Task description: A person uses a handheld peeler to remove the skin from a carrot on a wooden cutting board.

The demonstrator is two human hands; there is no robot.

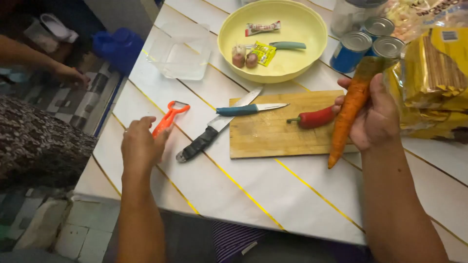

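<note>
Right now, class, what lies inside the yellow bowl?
Inside the yellow bowl lie a teal-handled tool, a red-and-white sachet, a yellow sachet and three small bulbs. The tool's working end is hidden under the yellow sachet.

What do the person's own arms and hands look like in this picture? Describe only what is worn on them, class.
Both forearms are bare right down to the lower edge of the picture, with no sleeve in view. The left hand and the right hand wear no gloves, and no ring, watch or bracelet can be seen on the fingers or wrists. No markings show on either arm.
</note>
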